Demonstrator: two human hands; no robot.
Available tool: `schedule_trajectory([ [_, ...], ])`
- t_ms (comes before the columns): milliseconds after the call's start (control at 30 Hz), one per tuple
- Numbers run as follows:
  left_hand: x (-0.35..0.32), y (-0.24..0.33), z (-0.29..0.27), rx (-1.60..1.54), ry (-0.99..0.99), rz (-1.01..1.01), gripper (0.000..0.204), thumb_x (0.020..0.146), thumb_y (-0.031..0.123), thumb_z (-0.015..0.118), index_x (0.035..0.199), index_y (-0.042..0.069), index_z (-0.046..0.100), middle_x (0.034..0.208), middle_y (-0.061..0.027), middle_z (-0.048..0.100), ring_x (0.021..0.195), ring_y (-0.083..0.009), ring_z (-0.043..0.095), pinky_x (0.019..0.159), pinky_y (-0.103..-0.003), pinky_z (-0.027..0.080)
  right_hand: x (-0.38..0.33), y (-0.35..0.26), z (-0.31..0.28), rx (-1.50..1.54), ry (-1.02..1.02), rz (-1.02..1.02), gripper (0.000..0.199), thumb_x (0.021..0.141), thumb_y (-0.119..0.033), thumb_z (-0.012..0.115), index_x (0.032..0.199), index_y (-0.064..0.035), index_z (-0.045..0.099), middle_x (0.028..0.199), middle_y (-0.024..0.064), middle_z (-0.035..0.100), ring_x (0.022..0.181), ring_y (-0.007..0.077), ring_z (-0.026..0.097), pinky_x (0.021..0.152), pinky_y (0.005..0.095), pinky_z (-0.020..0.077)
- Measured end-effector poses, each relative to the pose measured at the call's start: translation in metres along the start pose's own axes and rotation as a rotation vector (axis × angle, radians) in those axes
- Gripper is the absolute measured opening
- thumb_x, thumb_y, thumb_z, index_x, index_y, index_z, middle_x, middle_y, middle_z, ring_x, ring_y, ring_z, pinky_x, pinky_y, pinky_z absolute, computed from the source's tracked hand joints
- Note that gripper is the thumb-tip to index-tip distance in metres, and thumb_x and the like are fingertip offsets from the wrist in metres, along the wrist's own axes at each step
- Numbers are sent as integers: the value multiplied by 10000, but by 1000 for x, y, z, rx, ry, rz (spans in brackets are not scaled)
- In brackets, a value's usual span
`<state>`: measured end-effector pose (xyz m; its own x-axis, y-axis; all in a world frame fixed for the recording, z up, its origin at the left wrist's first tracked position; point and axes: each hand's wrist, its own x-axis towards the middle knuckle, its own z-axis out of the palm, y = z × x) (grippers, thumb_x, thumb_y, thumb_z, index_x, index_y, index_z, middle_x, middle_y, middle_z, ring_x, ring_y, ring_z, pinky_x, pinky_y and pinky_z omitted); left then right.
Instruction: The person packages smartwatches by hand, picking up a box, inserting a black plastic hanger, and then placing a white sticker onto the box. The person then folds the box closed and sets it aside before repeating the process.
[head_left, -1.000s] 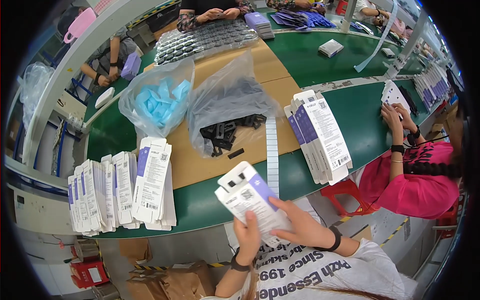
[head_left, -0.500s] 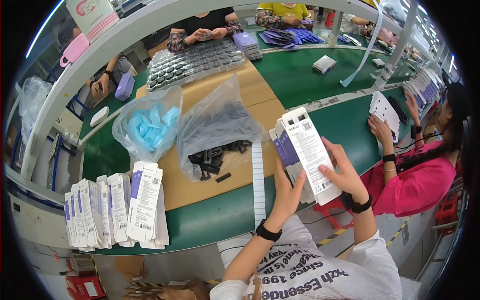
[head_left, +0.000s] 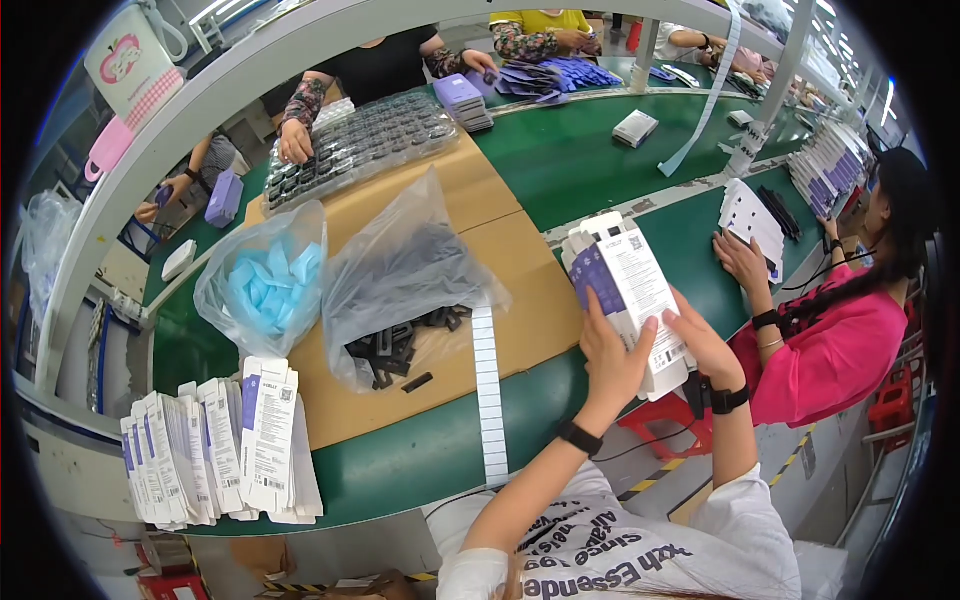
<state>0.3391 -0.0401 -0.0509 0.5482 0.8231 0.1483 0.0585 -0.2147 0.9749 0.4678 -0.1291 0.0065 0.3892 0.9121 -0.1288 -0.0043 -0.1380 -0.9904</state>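
My left hand and my right hand both press on a stack of white and purple flat boxes at the right end of the green table. The left hand steadies the stack's near side; the right hand holds its lower right edge. The stack leans, standing on edge. A long strip of white labels lies on the cardboard sheet just left of my hands.
A row of more white and purple boxes stands at the near left. Two clear bags sit on the cardboard, one with blue pieces, one with black parts. A person in pink works at right; others work across the belt.
The box I held near my body has gone up and right onto the stack. Both hands have followed it and now rest on that stack.
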Motion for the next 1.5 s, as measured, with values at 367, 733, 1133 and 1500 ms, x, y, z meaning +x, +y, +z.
schedule_trajectory([
  [367,15,31,17,119,-143,-359,1042,918,708,446,1573,45,-18,1548,-386,127,1443,-529,160,1117,-633,217,23,6,-38,-4,0,64,612,1055,-264,461,1570,-44,215,1490,113,437,1304,178,478,1062,287,396],
  [733,9,21,0,-3,-106,-187,1056,909,689,497,1574,55,-23,1546,-404,99,1442,-536,154,1105,-641,246,31,10,-46,26,-13,-50,697,1051,-490,406,1567,-62,216,1510,155,402,1382,222,409,1100,335,371],
  [1133,-154,72,-323,589,279,109,595,850,217,756,1368,69,503,1373,-159,549,1276,-319,518,1035,-409,443,-44,-56,178,-502,-28,-515,537,873,-147,643,1355,39,498,1397,229,514,1354,365,444,1134,441,312],
  [1500,-124,11,-461,1303,403,-151,1074,634,559,854,1368,-91,414,1340,-273,506,1235,-449,479,1055,-496,399,83,34,281,-1127,-196,-824,296,784,-155,694,1078,-117,688,1021,52,656,989,264,629,742,380,554],
])
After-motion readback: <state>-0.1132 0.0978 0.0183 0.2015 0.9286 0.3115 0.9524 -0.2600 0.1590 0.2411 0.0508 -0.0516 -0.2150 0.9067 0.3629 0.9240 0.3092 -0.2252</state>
